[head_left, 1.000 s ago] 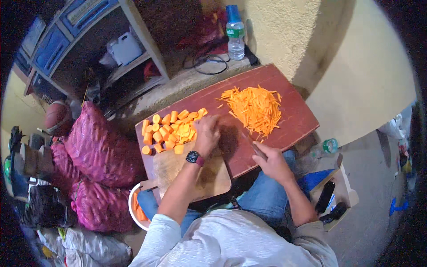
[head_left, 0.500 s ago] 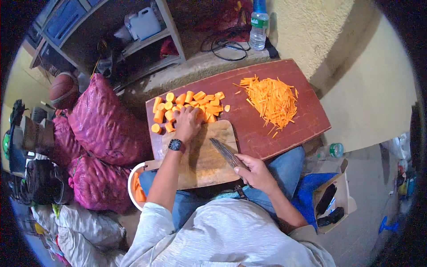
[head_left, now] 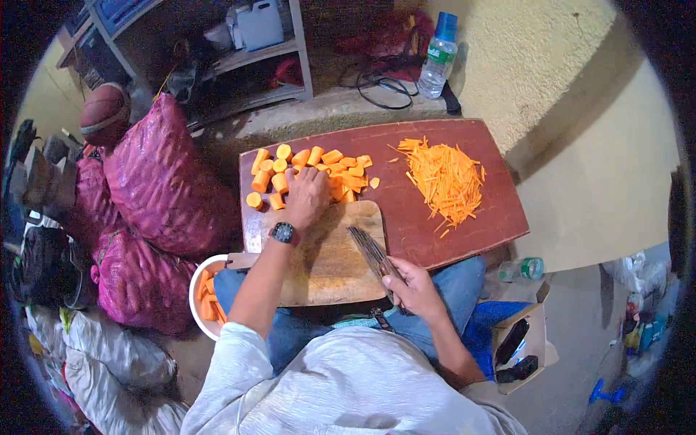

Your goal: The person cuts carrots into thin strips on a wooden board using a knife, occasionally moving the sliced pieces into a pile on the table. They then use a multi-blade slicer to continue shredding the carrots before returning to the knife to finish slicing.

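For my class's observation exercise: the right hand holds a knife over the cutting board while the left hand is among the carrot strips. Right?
No: the head view shows the left hand at the carrot chunks; the carrot strips lie apart. The right hand holds a knife over the cutting board.

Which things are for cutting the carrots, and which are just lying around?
For cutting:
- knife
- wooden cutting board
- carrot chunks
- carrot strips
- red tabletop

Seemingly just lying around:
- basketball
- blue-topped bottle
- white jug
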The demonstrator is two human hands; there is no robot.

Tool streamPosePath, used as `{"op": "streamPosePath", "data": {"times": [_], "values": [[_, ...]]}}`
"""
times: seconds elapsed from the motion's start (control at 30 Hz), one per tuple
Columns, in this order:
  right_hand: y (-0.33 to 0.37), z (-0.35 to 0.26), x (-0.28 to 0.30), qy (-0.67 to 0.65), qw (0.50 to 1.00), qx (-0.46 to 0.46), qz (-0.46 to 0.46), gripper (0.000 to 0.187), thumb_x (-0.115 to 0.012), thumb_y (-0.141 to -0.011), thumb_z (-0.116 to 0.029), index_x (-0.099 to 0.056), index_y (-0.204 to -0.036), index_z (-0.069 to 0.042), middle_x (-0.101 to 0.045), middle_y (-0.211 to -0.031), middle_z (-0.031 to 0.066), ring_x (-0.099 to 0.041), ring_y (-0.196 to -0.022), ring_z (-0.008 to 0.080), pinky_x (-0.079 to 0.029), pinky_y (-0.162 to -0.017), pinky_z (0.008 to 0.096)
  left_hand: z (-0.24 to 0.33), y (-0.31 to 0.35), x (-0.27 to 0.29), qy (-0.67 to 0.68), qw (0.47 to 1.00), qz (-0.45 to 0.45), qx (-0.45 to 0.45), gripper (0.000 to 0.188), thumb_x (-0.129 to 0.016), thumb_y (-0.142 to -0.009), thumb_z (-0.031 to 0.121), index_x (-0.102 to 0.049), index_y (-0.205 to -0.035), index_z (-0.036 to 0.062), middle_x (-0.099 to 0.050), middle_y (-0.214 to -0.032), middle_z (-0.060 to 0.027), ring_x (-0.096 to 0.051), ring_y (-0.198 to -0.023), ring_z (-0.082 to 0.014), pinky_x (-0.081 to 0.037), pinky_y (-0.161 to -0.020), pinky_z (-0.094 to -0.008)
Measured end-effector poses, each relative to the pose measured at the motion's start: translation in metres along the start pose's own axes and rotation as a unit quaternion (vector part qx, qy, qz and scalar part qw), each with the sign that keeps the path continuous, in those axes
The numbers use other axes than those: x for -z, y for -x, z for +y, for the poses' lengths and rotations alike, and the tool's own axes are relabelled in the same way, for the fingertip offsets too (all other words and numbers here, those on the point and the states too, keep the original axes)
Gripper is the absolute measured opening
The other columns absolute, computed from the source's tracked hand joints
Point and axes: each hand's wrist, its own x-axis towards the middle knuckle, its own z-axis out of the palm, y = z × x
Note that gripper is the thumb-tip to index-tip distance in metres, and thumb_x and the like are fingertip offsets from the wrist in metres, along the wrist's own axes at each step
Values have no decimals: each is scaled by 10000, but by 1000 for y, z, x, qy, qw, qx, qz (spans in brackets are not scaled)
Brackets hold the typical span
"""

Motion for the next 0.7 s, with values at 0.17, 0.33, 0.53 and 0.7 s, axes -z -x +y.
{"op": "streamPosePath", "data": {"times": [0.17, 0.33, 0.53, 0.7], "values": [[-1, -6, 2, -19, 1000, -5, -2, 511, -696, -1068, -158, -588, -1537, 15, -611, -866, -37, -548, -606, 54, -464, -540, 249, 36, 59, 39, 14, 1000, -8, -20, 181, -698, -914, 105, -674, -1093, 87, -665, -1074, -89, -635, -1085, -289, -402, -1039, -567], [-4, -13, 5, -6, 1000, -11, -14, 494, -682, -1073, -131, -588, -1534, 18, -620, -878, -42, -540, -608, 43, -459, -542, 234, 76, 123, 69, 41, 997, -57, -11, 219, -706, -922, 126, -685, -1136, 87, -669, -1102, -95, -642, -1125, -294, -395, -1088, -577], [-14, -34, 4, 41, 999, 3, -35, 478, -667, -1068, -98, -593, -1518, 44, -691, -962, -10, -540, -611, 19, -449, -543, 210, 84, 135, 81, 108, 990, -25, 85, 318, -776, -909, 157, -693, -1200, 60, -675, -1150, -113, -628, -1115, -324, -396, -1034, -531], [-27, -33, -9, 137, 989, 50, -36, 466, -655, -1073, -115, -606, -1518, 15, -631, -866, -41, -516, -609, 26, -438, -544, 226, 82, 130, 72, 124, 988, -25, 88, 372, -814, -904, 165, -708, -1240, 48, -694, -1182, -121, -633, -1143, -333, -412, -1017, -510]]}}
